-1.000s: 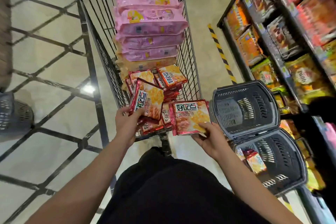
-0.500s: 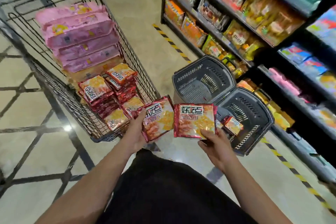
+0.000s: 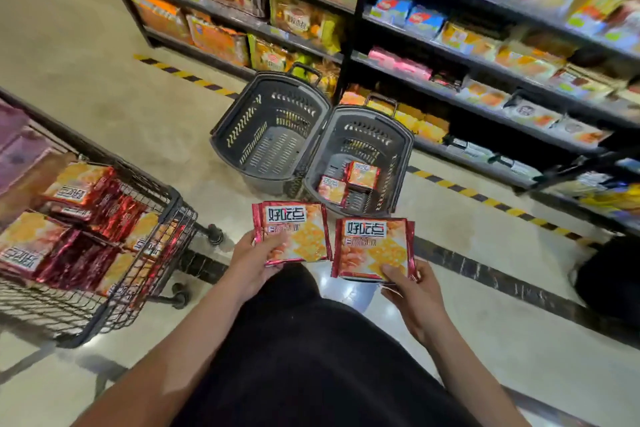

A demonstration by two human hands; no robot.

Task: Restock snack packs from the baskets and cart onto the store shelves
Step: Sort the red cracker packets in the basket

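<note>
My left hand [image 3: 254,262] grips a red-and-orange snack pack [image 3: 292,232] by its lower left corner. My right hand [image 3: 414,291] holds a matching red snack pack [image 3: 374,248] from below, thumb on its front. Both packs face up, side by side, above the floor in front of me. The wire cart [image 3: 152,246] stands at the left with several more red packs [image 3: 76,218] inside. Two grey baskets sit on the floor ahead: the left basket [image 3: 242,107] holds nothing, the right basket [image 3: 401,146] holds a few red packs [image 3: 349,180]. Stocked shelves [image 3: 450,76] rise behind the baskets.
Pink packs [image 3: 17,146] lie at the cart's far left edge. A yellow-and-black floor stripe [image 3: 485,198] runs along the shelf base. A dark shape [image 3: 606,281] sits on the floor at the right. Open floor lies between the cart and the baskets.
The view has swung right, from the cart toward the shelves and baskets. Both hands carried their packs away from the cart and now hold them level in front of the baskets.
</note>
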